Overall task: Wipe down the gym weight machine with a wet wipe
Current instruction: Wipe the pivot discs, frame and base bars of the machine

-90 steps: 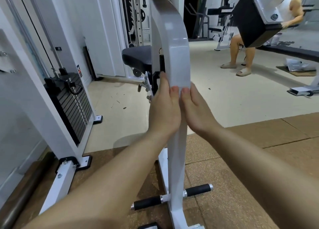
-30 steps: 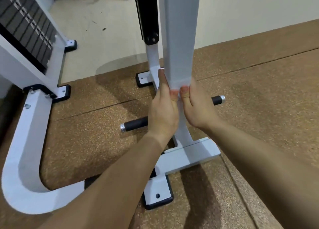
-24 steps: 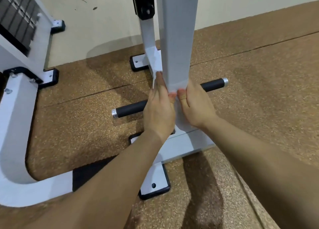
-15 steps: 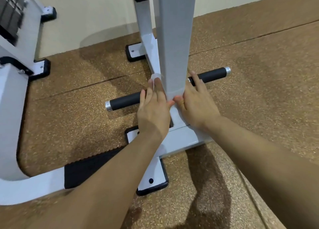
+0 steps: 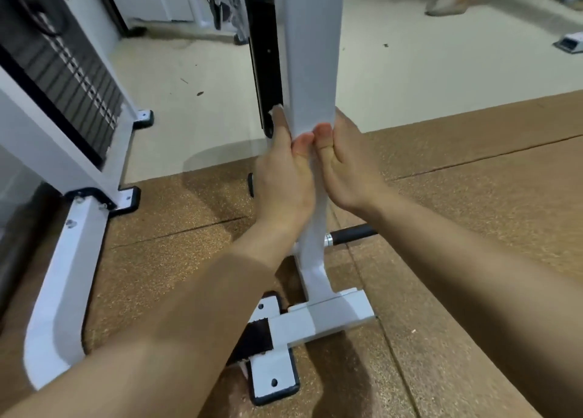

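Observation:
The weight machine's white upright post (image 5: pixel 312 260) rises from a bolted base foot (image 5: pixel 321 320) on the brown rubber floor. A white wet wipe (image 5: pixel 310 118) is wrapped around the post at mid height; its upper edge blends into the white paint. My left hand (image 5: pixel 284 178) grips the post's left side and my right hand (image 5: pixel 350 171) its right side. Both thumbs meet on the near face and pinch the wipe's lower edge against the metal. The fingers behind the post are hidden.
A black foot bar (image 5: pixel 353 233) sticks out to the right low on the post. A black weight stack (image 5: pixel 63 70) in a white frame (image 5: pixel 63 275) stands at the left. Another person's feet (image 5: pixel 441 1) are on the pale floor at the back right.
Both hands slid the wipe down the post to near the foot bar. They have now come back up to mid height, and the view has tilted up.

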